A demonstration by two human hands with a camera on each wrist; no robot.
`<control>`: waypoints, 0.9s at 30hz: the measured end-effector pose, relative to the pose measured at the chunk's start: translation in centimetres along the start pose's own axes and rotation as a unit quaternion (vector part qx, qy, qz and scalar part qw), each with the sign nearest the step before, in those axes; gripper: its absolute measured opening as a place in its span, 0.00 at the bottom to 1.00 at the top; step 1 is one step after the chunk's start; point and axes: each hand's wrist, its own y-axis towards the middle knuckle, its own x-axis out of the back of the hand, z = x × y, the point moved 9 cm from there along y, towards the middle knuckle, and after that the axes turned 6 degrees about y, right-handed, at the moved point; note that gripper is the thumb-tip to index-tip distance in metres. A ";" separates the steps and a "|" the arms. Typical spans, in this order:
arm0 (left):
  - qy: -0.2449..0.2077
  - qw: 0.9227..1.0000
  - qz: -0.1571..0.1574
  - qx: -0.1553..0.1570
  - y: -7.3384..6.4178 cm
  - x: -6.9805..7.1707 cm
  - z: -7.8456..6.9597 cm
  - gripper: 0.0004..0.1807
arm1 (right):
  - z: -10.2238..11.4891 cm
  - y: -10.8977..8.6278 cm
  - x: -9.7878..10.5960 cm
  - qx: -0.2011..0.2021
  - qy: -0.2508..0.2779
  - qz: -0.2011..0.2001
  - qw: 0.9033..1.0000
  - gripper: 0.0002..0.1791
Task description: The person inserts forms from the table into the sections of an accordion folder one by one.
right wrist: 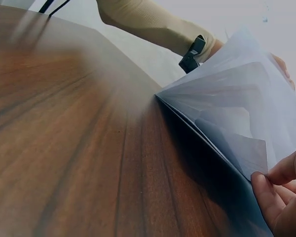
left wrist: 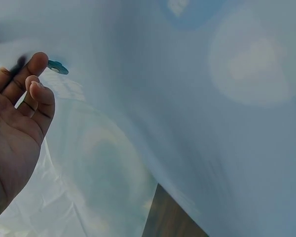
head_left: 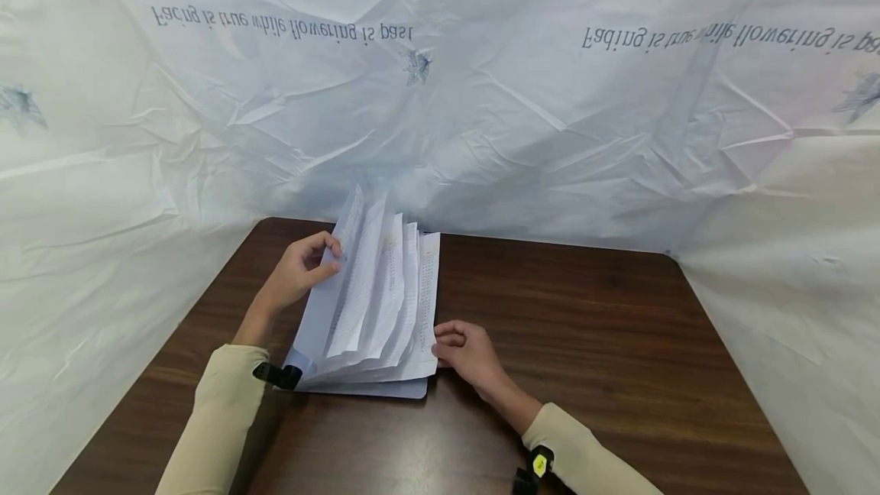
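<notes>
A pale blue document folder (head_left: 318,323) stands open like a book on the dark wooden table. Several printed sheets (head_left: 392,292) fan out inside it. My left hand (head_left: 305,266) holds the raised cover by its left edge, with the thumb on the inner side. In the left wrist view, the left hand (left wrist: 19,116) has bent fingers beside a teal piece (left wrist: 58,67) on the pale cover. My right hand (head_left: 470,357) pinches the right edge of the sheets near their lower corner. The right wrist view shows thumb and fingertip of this right hand (right wrist: 286,197) at the paper's corner.
The wooden table (head_left: 564,327) extends to the right and in front of the folder. White printed sheeting (head_left: 481,113) hangs behind and on both sides. Black cameras (head_left: 278,375) are strapped to both wrists over beige sleeves.
</notes>
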 end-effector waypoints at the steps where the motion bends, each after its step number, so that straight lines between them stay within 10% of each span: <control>1: 0.000 1.000 0.000 0.001 0.0 0.0 0.0 0.06 | 0.0 0.1 0.0 -0.001 0.001 -0.002 1.000 0.17; 27: 0.000 1.000 -0.003 0.007 -0.2 0.2 0.0 0.05 | -0.9 1.0 -1.5 -0.025 0.018 0.018 0.999 0.16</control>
